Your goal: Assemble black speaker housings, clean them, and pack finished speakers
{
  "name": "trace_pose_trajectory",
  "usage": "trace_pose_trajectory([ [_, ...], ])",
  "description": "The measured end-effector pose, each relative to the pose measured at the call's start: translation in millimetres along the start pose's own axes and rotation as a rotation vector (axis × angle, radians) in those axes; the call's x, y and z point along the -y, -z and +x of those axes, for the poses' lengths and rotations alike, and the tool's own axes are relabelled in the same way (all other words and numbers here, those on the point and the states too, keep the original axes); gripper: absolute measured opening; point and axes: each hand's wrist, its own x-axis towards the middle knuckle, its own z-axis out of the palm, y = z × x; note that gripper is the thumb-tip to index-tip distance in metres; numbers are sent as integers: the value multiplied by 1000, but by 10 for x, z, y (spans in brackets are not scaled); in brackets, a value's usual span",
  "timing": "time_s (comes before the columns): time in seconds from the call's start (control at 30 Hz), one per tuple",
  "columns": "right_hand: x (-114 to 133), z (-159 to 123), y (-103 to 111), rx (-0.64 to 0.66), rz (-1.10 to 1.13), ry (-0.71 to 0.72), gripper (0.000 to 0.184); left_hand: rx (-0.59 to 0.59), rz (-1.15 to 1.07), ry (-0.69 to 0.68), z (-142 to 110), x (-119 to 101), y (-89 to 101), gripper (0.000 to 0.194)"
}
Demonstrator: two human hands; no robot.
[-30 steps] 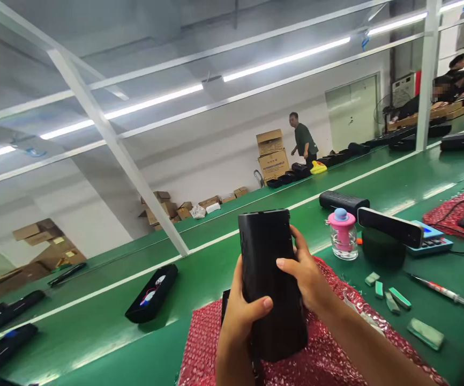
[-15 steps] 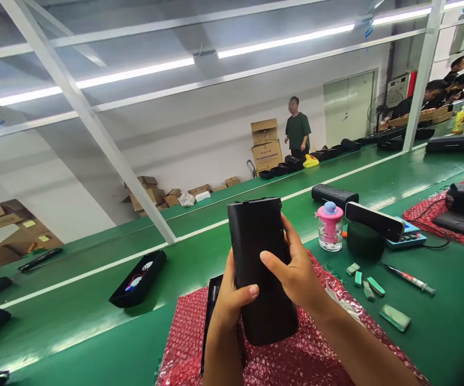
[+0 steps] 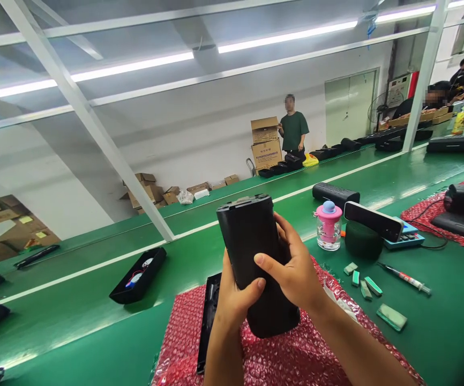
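A black speaker housing (image 3: 252, 241), smooth and oblong, is held up in front of me, tilted with its top end leaning left. My left hand (image 3: 236, 300) wraps its lower left side, the thumb on the near face. On the other side my right hand (image 3: 290, 265) grips it, thumb pressed on the same face and fingers behind. Below lies red bubble wrap (image 3: 184, 327) on the green bench. A black open shell (image 3: 206, 332) rests on the wrap, partly hidden by my left forearm.
On the right are a pink-topped bottle (image 3: 329, 228), a phone (image 3: 372, 220) on a dark round stand, several sponge pieces (image 3: 393, 316) and a syringe (image 3: 404, 279). An open speaker shell (image 3: 139, 276) with wires sits left on the conveyor (image 3: 75, 300). A person (image 3: 294, 128) stands beyond.
The housing has tipped further left, showing more of its top end. My left thumb has slid inward and up along its face. The person beyond now touches the cardboard box.
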Motion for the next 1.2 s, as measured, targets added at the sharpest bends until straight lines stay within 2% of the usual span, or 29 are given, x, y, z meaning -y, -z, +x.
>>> trace_pose_trajectory([
  [0.2, -36, -76, -80, 5, -54, -14, 75, -38, 82, 0, -12, -70, 51, 80],
  [0.37, -80, -96, -112, -25, -124, -21, 77, -63, 23, 71, -2, -74, 49, 85],
  [0.53, -19, -77, -106, -36, -125, -40, 75, -46, -26, 114, 3, -50, 27, 91],
  [0.93, -18, -72, -85, -48, -111, -41, 74, -59, -4, 87, -15, -68, -27, 82],
  [1.2, 23, -51, -64, 20, -52, -12, 74, -69, 74, 52, -37, -78, -18, 80],
])
